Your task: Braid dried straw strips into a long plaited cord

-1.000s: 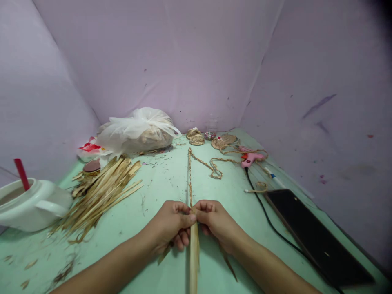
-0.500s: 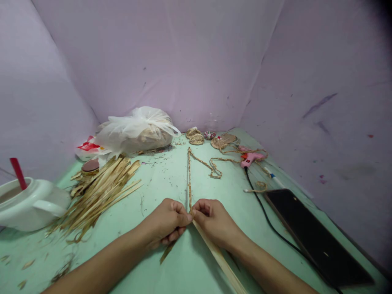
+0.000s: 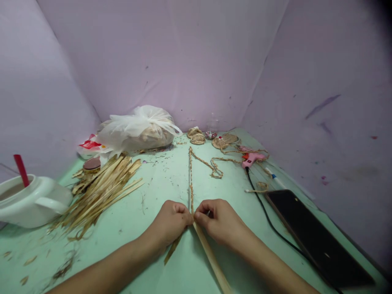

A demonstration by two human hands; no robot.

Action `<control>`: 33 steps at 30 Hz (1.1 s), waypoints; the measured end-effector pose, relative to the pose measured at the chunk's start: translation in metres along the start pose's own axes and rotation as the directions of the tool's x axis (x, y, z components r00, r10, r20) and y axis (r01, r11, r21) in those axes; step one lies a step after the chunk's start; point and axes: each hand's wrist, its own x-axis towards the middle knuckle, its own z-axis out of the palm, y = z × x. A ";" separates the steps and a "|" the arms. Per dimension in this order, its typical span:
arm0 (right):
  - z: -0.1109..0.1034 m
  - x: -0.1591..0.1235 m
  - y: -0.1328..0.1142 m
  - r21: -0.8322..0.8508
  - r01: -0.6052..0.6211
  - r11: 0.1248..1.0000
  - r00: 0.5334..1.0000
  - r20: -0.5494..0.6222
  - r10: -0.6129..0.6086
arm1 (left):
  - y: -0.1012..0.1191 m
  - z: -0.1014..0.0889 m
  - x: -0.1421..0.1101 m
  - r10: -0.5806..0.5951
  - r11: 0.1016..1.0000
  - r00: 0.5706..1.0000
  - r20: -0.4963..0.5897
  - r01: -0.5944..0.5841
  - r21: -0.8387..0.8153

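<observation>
A thin tan braided cord (image 3: pixel 191 192) runs straight away from me over the green table, then doubles back in loose bends to the right. At its near end, my left hand (image 3: pixel 173 220) is closed, thumb and forefinger pinching the braid. My right hand (image 3: pixel 218 220) meets the same spot from the other side, thumb and forefinger pressed together against the braid's edge. Between the hands a long pale dried-plant strip (image 3: pixel 211 255) hangs toward me. A darker brown strip (image 3: pixel 172 250) sticks out below my left hand. The exact crossing of the strips is hidden by my fingertips.
Dried strips (image 3: pixel 104 192) lie heaped at left beside a white pot (image 3: pixel 45 200) with a red stick. Behind is a stuffed plastic bag (image 3: pixel 137 130). At right are a pink glue gun (image 3: pixel 252 158), its black cable, and a dark tablet-like slab (image 3: pixel 318 237). Coiled pieces (image 3: pixel 225 141) lie at the back.
The lower end of the pale strip has swung left. My right fingertips have shifted slightly at the braid's end, while my left hand stays at the braid. The view has moved a little.
</observation>
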 end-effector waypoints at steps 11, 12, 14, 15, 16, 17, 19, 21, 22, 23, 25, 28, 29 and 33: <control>0.009 -0.031 -0.017 -0.469 0.174 0.866 0.972 -0.061 -0.229 | 0.000 0.001 -0.002 -0.045 0.986 0.996 0.081 0.057 -0.159; 0.010 -0.031 -0.016 -0.484 0.177 0.857 0.971 -0.059 -0.234 | -0.001 0.000 -0.002 -0.035 0.985 0.996 0.086 0.049 -0.163; 0.012 -0.032 -0.016 -0.500 0.184 0.846 0.969 -0.050 -0.241 | -0.002 0.000 -0.003 -0.021 0.985 0.996 0.090 0.036 -0.170; 0.012 -0.032 -0.016 -0.508 0.188 0.841 0.970 -0.037 -0.239 | -0.002 0.000 -0.003 -0.016 0.984 0.996 0.093 0.032 -0.175; 0.013 -0.032 -0.017 -0.521 0.187 0.833 0.972 -0.022 -0.232 | -0.001 0.000 -0.004 -0.009 0.983 0.995 0.096 0.026 -0.182; 0.014 -0.032 -0.018 -0.537 0.185 0.823 0.975 -0.007 -0.223 | -0.001 0.000 -0.005 0.000 0.982 0.996 0.094 0.018 -0.188; 0.016 -0.032 -0.020 -0.570 0.181 0.801 0.978 0.016 -0.209 | 0.001 0.001 -0.006 0.021 0.983 0.997 0.076 -0.006 -0.184; 0.016 -0.033 -0.022 -0.579 0.205 0.789 0.973 0.035 -0.228 | 0.002 0.001 -0.006 0.040 0.985 0.998 0.045 -0.032 -0.168; 0.014 -0.032 -0.022 -0.562 0.230 0.794 0.968 0.044 -0.249 | 0.002 0.001 -0.006 0.048 0.986 0.998 0.037 -0.042 -0.161; 0.011 -0.032 -0.021 -0.527 0.255 0.811 0.962 0.054 -0.268 | 0.002 0.001 -0.005 0.058 0.986 0.998 0.038 -0.051 -0.161; -0.001 -0.028 -0.019 -0.403 0.264 0.877 0.964 0.079 -0.254 | 0.000 0.001 -0.003 0.076 0.984 0.996 0.051 -0.066 -0.167; -0.023 -0.017 -0.011 -0.079 0.116 0.990 0.990 0.085 -0.109 | -0.003 0.001 -0.001 0.091 0.984 0.993 0.070 -0.078 -0.163; -0.028 -0.012 -0.009 0.064 0.055 0.996 0.997 0.050 -0.058 | -0.003 0.001 -0.002 0.084 0.985 0.993 0.081 -0.071 -0.158; -0.026 -0.001 -0.003 0.477 -0.117 0.871 0.993 0.073 0.093 | -0.002 0.002 -0.003 0.063 0.987 0.990 0.128 -0.044 -0.153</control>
